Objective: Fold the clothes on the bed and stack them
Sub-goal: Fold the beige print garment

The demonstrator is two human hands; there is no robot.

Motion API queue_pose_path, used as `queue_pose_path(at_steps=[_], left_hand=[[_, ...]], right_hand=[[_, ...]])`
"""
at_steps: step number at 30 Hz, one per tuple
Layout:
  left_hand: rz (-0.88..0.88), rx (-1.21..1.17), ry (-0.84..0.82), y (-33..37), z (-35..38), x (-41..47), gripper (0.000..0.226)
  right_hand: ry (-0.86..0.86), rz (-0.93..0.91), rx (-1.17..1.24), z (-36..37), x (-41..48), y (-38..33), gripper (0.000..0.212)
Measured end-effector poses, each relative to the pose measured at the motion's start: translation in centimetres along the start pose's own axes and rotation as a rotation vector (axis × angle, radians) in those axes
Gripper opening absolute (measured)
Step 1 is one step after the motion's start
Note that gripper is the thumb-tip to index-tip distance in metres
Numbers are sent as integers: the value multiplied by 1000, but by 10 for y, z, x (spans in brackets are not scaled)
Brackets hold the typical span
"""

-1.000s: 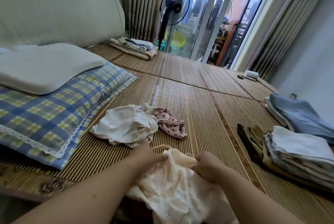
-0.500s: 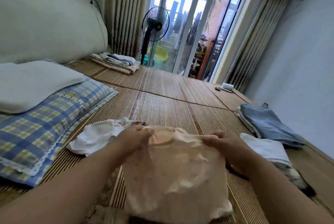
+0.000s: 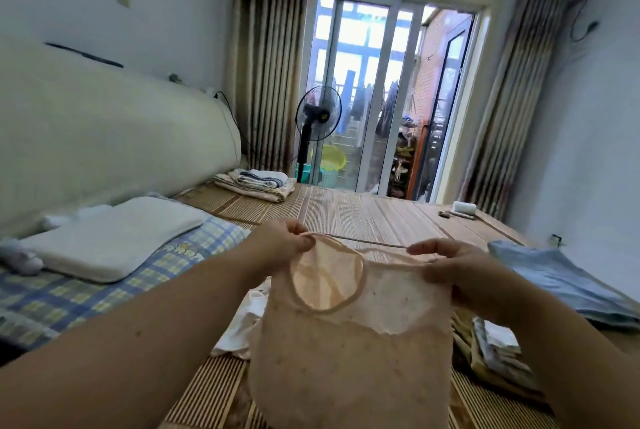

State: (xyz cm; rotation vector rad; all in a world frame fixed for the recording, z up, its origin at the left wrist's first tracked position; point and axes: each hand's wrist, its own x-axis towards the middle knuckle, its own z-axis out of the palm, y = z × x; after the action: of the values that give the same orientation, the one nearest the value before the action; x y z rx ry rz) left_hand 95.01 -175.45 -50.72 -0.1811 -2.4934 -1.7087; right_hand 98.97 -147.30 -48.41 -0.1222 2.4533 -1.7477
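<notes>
Peach garment (image 3: pixel 349 359), sheer, speckled, hanging unfolded

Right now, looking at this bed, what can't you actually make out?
Head view only:
- The white cloth is mostly hidden behind the peach top; its kind is unclear.
- The top's lower hem is cut off by the bottom edge.
- The folded pile is partly covered by the right arm; piece count unclear.
- The small objects at the bed's far corner are too small to name.

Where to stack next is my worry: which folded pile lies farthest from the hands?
The striped pile, far off beside the fan. The blue pile and the mixed stack lie close by the right hand holding the peach garment.
</notes>
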Motion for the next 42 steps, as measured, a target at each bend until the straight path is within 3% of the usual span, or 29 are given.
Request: queue_pose_path(at_steps=[3,9,13,17,19,24,27,29,32,36,39,42], left_hand=[[86,135,17,11,7,-6,9],[81,151,-84,4,30,-19,11],[78,315,-33,-13,49,-25,6],[112,408,92,-26,53,-27,33],[67,263,120,-23,48,-25,39],[-170,-573,19,17,16,-13,18],[-169,-886,-61,54,-9,-3,27],[-130,-964,-94,80,-23,2,32],[-27,-818,-109,116,-37,5,27],[-22,-307,-222,137,-21,-1,18],[-178,-18,-391,125,25,-10,53],[-347,143,-446,101,82,-24,90]], right_hand=[[-171,124,36,-1,-6,3,35],[-229,163,115,8,-8,17,39],[53,10,115,35,-9,18,27],[220,-149,151,47,-9,9,18],[271,-199,189,43,-9,2,14],[541,-308,118,12,-4,-23,15],[575,-327,133,-10,-3,-50,12],[580,-350,188,-21,-4,-71,13],[611,-396,157,-34,-10,-95,15],[522,-458,110,-42,-25,-114,15],[452,-446,22,-42,-34,-120,13],[402,-424,-29,-44,-42,-118,15]])
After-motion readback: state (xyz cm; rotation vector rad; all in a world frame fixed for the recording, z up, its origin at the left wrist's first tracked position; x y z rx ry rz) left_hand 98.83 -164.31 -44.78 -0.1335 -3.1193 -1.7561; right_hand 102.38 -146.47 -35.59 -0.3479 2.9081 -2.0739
